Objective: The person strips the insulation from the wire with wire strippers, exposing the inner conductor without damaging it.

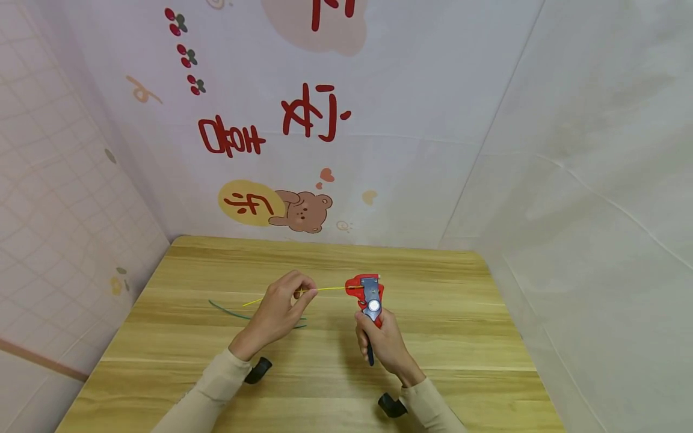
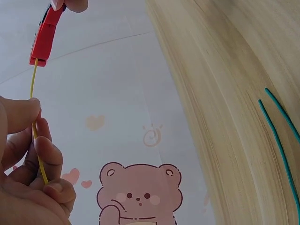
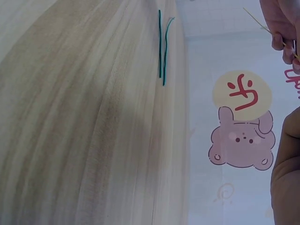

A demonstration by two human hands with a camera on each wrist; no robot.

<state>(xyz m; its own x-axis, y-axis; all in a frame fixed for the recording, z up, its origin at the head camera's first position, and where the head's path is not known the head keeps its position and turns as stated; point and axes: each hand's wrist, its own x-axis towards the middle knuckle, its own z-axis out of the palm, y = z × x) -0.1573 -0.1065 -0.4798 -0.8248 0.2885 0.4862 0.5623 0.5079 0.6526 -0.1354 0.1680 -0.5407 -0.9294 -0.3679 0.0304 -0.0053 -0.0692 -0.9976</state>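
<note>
In the head view, my left hand pinches a thin yellow wire between thumb and forefinger. One end of the wire runs into the mouth of a red and blue wire stripper; the other sticks out left behind the hand. My right hand grips the stripper by its handles, head raised above the table. From the left wrist, the yellow wire meets the red nose of the stripper and crosses the curled fingers below. In the right wrist view, only part of my right hand shows; the stripper is out of sight.
Two green wires lie on the wooden table, left of centre and partly behind the left hand. A dark strap piece is at the left wrist, another at the right. A printed cloth wall stands behind the table.
</note>
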